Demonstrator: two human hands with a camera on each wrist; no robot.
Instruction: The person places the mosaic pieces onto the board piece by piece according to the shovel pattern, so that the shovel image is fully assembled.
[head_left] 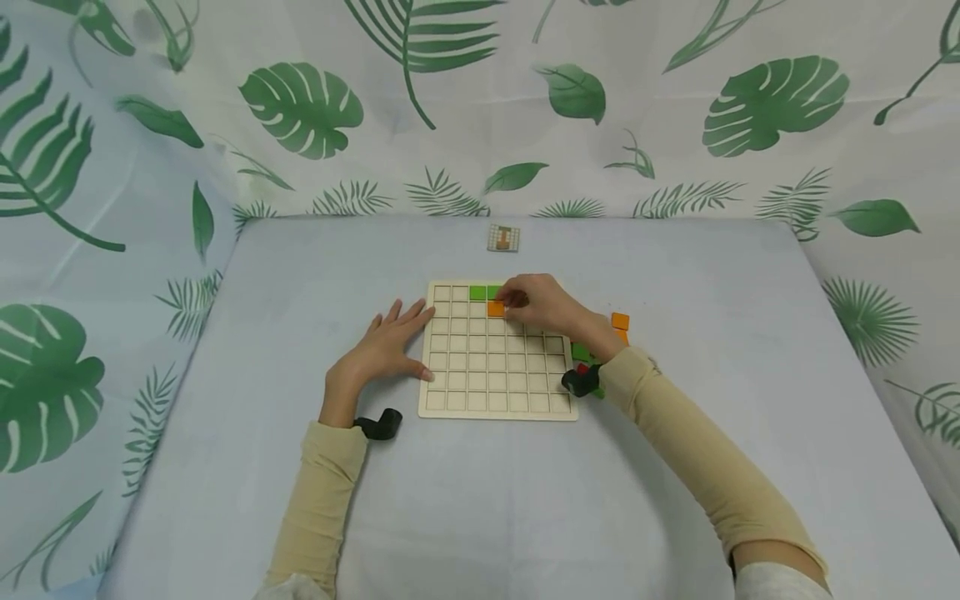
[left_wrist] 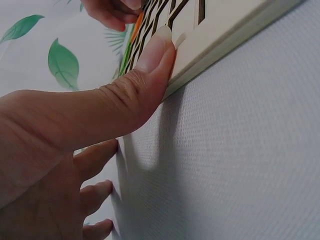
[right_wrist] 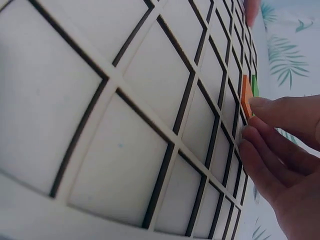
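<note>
A pale wooden grid board [head_left: 498, 415] lies on the table, with square cells across it. Two green tiles [head_left: 477, 292] sit side by side in its top row. Just below them is an orange square tile [head_left: 495, 309]. My right hand [head_left: 546, 303] pinches this tile at its right side with curled fingers; in the right wrist view the thumb [right_wrist: 280, 111] overlaps its end. My left hand [head_left: 381, 346] is spread along the board's left edge, thumb [left_wrist: 152, 52] resting on the rim and the other fingertips on the cloth.
Right of the board, partly under my right forearm, lie loose tiles: orange ones [head_left: 620, 320], green ones [head_left: 581, 352] and a red piece [head_left: 582, 368]. A small patterned card [head_left: 503, 238] lies behind the board. Leaf-printed cloth [head_left: 465, 100] hangs at the back and sides.
</note>
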